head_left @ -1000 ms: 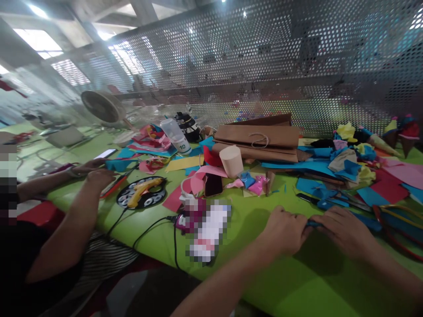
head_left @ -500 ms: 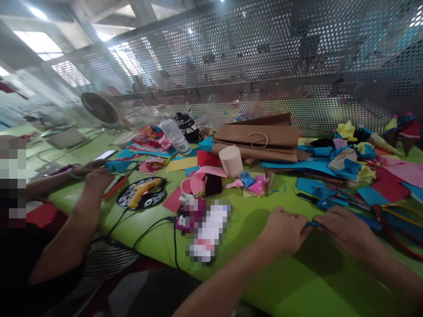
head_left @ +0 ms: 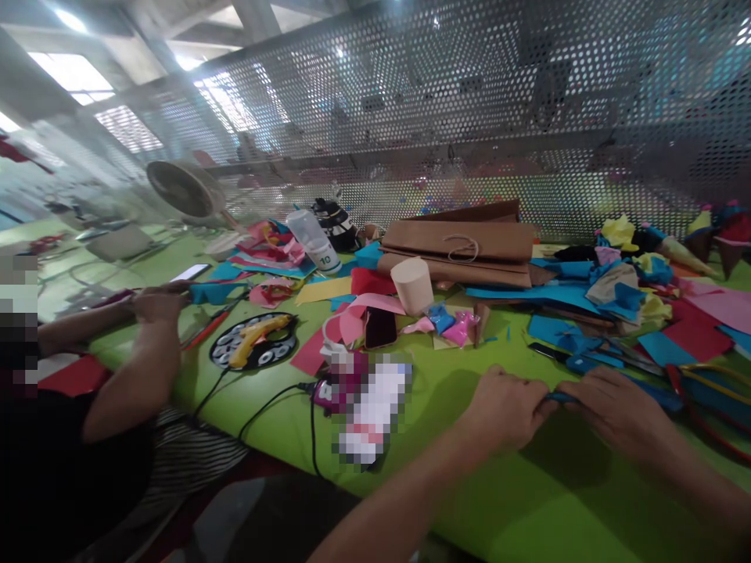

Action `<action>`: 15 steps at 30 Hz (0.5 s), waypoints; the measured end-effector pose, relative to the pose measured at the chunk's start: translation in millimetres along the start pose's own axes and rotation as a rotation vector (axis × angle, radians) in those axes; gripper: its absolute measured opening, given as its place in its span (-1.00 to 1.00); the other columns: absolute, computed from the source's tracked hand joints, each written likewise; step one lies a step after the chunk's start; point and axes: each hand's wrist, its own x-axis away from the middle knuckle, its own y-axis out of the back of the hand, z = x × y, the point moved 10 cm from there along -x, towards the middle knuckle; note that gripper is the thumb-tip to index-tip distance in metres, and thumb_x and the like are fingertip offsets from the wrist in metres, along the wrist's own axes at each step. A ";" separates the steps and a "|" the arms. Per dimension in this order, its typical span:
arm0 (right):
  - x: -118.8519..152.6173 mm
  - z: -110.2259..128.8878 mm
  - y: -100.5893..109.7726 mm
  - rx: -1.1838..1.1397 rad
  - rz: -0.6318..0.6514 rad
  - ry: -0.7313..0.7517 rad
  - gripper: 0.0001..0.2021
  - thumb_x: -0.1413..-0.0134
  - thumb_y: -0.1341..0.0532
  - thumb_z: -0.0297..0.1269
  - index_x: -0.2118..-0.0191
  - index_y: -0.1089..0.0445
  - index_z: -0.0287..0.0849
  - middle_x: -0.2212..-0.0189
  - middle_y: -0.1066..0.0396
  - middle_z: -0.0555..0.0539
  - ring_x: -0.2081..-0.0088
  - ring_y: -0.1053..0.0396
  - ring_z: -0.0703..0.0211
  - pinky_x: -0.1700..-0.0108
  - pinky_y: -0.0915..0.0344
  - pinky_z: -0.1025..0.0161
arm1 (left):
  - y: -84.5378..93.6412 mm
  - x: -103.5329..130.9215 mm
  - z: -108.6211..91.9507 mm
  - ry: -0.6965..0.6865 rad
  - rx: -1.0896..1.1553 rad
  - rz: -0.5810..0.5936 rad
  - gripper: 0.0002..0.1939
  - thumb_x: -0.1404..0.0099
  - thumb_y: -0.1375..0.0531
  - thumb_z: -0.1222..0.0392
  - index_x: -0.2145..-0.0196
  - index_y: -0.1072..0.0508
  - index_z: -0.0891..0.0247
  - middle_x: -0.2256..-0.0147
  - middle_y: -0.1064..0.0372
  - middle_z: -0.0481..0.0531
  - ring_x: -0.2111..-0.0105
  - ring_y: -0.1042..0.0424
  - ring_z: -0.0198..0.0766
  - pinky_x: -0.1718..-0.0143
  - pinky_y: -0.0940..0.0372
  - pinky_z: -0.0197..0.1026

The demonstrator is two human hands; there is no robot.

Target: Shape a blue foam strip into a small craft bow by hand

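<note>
Where writing is concerned, we are reading only a "10" on the white plastic cup point(head_left: 312, 241) lying at the far side of the green table point(head_left: 545, 500). We are pinching a small blue paper piece point(head_left: 556, 397) between our left hand point(head_left: 508, 410) and right hand point(head_left: 616, 410), both curled nearly closed, low over the table's near right part.

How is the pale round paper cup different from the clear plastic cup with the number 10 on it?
The pale round paper cup stands upside down, wide end on the green table; the clear plastic cup with the number 10 leans tilted. The paper cup is solid tan and short; the plastic cup is see-through and taller. Both sit among coloured paper scraps.
</note>
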 end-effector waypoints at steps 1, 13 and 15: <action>0.1 -0.6 -1.8 0.016 0.005 0.004 -0.74 -0.40 -0.08 -0.22 0.03 -0.48 -0.16 0.35 -0.53 -0.12 0.29 -0.41 0.04 0.21 -0.36 0.10 | 0.3 -0.5 1.2 0.005 0.000 -0.010 -0.61 -0.53 0.08 -0.05 0.16 -0.42 0.23 0.27 -0.58 0.05 0.28 -0.56 -0.10 0.19 -0.24 -0.07; 4.5 0.8 -7.1 0.128 0.026 0.026 -0.82 -0.36 -0.12 -0.30 0.14 -0.46 -0.18 0.35 -0.49 -0.13 0.25 -0.38 -0.04 0.18 -0.32 0.06 | -7.0 -5.5 -0.1 0.003 -0.008 0.018 -0.61 -0.52 0.06 -0.03 0.21 -0.43 0.26 0.32 -0.57 0.09 0.33 -0.55 -0.11 0.13 -0.25 -0.05; 2.5 1.9 -3.5 0.116 0.013 0.019 -0.81 -0.38 -0.11 -0.28 0.15 -0.46 -0.18 0.37 -0.48 -0.13 0.26 -0.37 -0.03 0.20 -0.32 0.07 | -4.5 -4.0 0.4 0.000 0.000 0.000 -0.60 -0.52 0.07 -0.04 0.22 -0.43 0.25 0.31 -0.57 0.07 0.32 -0.55 -0.12 0.14 -0.25 -0.06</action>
